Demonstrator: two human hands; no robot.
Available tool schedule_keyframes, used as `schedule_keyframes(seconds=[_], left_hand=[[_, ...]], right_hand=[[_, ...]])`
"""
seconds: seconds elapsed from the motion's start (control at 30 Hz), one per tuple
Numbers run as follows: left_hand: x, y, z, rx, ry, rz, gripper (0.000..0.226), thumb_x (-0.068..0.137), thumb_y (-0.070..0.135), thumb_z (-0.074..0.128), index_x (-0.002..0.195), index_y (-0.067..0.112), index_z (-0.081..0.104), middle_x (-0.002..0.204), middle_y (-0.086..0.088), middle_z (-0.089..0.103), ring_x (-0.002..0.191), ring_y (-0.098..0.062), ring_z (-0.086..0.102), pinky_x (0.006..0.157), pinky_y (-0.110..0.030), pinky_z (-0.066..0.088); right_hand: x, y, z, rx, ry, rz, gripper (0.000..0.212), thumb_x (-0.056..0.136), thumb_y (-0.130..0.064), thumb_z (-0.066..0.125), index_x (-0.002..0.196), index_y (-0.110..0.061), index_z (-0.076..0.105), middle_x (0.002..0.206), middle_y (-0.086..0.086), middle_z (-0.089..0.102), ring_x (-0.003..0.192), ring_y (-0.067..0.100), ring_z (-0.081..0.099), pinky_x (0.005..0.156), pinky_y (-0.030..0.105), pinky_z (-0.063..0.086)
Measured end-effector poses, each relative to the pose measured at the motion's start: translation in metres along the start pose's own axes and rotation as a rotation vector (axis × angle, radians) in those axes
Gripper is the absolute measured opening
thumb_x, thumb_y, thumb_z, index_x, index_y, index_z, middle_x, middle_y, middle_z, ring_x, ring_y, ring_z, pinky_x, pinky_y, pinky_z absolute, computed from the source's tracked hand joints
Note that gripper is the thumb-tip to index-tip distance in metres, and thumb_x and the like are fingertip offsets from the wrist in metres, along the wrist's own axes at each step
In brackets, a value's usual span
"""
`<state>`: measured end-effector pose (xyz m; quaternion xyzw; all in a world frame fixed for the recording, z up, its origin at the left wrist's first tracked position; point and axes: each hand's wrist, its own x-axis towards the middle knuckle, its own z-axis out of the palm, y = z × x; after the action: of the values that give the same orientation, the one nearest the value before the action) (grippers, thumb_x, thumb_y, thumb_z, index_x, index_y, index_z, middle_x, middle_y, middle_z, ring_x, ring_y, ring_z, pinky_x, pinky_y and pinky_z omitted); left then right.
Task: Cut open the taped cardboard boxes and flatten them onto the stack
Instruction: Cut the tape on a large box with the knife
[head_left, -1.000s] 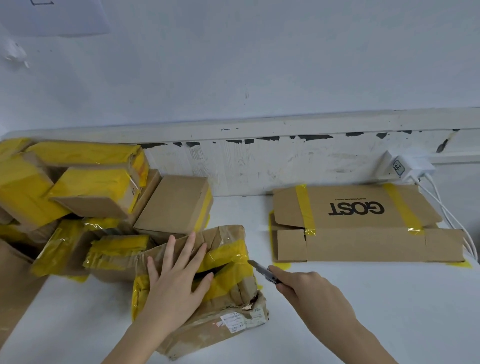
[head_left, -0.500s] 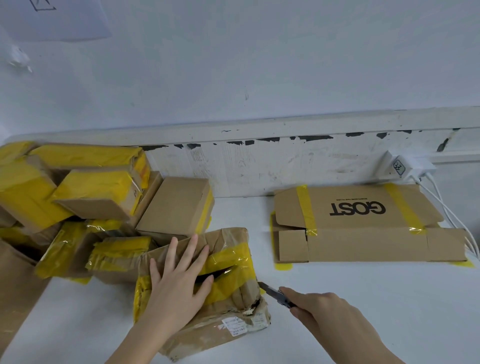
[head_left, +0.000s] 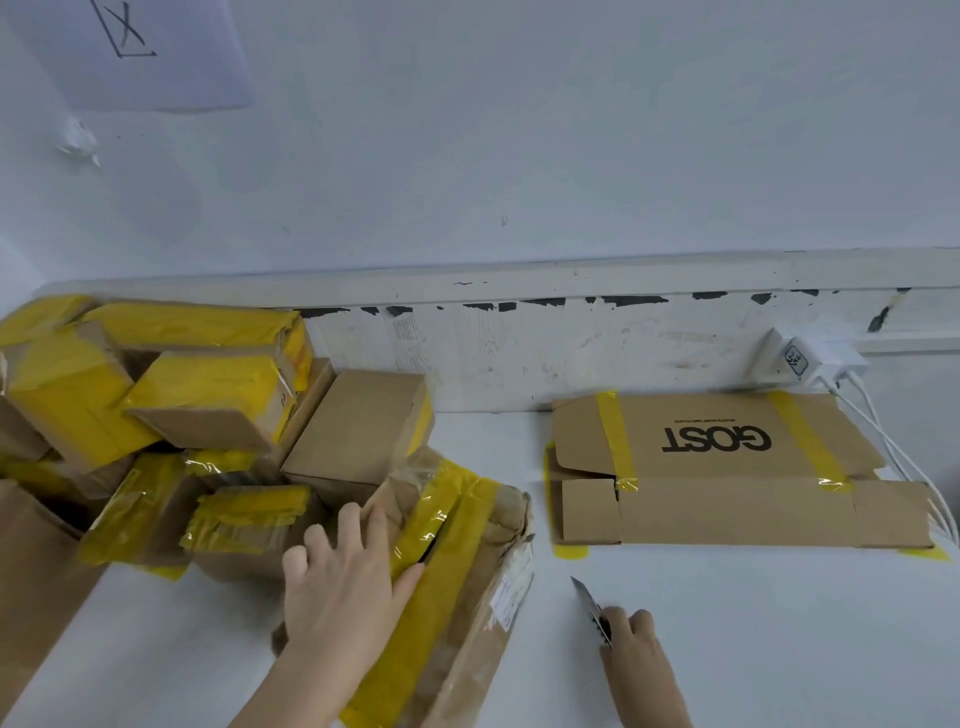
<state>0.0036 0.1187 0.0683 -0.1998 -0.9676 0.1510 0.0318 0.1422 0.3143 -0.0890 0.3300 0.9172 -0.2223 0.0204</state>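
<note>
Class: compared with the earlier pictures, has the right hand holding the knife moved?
Yes. The right hand gripping the small utility knife has pulled back from the crumpled yellow-taped cardboard box, toward the person.

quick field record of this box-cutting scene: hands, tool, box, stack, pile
left hand: fingers spread, pressing flat on the box being worked
right hand: grips the knife, off to the box's right
knife: blade out, over the table, not touching the box
box being worked: crumpled, yellow tape along its top
flattened stack: GOST cardboard lying flat on the right
uncut pile: taped boxes heaped at left
table: white
</note>
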Motion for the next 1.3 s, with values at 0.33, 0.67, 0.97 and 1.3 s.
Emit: schedule_keyframes(seconds=[0.33, 0.67, 0.97, 1.3], left_hand=[[0.000, 0.010, -0.007, -0.126, -0.156, 0.046, 0.110, 0.079, 0.077, 0.036, 0.147, 0.004, -0.011, 0.142, -0.006, 0.022, 0.085, -0.009, 0.059, 0.070, -0.023, 0.035], [0.017, 0.028, -0.015, -0.069, -0.357, -0.005, 0.117, 0.080, 0.063, 0.054, 0.141, -0.008, -0.016, 0.150, -0.028, 0.014, 0.115, -0.027, 0.055, 0.087, -0.032, 0.052], [0.016, 0.017, -0.021, -0.301, -0.401, -0.001, 0.097, 0.090, 0.051, 0.047, 0.146, 0.001, -0.015, 0.149, -0.031, 0.017, 0.129, -0.031, 0.041, 0.096, -0.031, 0.041], [0.023, -0.041, -0.031, -0.986, -0.644, 0.197, 0.032, 0.092, 0.029, 0.043, 0.123, 0.037, 0.038, 0.082, 0.001, 0.046, 0.071, -0.010, 0.047, 0.059, -0.019, 0.038]], right_hand=[[0.011, -0.015, 0.025, -0.216, 0.213, -0.109, 0.020, 0.067, 0.005, 0.026, 0.076, -0.010, 0.034, 0.069, 0.008, 0.024, 0.040, 0.025, 0.040, 0.029, 0.028, 0.029], [0.018, -0.097, -0.081, 0.134, 0.474, -0.230, 0.024, 0.073, 0.002, 0.060, 0.094, -0.006, 0.068, 0.087, 0.015, 0.064, 0.070, 0.030, 0.057, 0.054, 0.033, 0.046], [-0.023, -0.159, -0.055, -0.251, 0.135, -0.300, 0.053, 0.087, -0.027, 0.031, 0.099, 0.006, 0.070, 0.100, 0.027, 0.068, 0.096, 0.038, 0.067, 0.071, 0.042, 0.058], [-0.026, -0.162, -0.041, -0.249, 0.119, -0.315, 0.090, 0.037, -0.035, 0.086, 0.110, 0.014, 0.062, 0.112, 0.044, 0.053, 0.110, 0.058, 0.050, 0.094, 0.057, 0.031]])
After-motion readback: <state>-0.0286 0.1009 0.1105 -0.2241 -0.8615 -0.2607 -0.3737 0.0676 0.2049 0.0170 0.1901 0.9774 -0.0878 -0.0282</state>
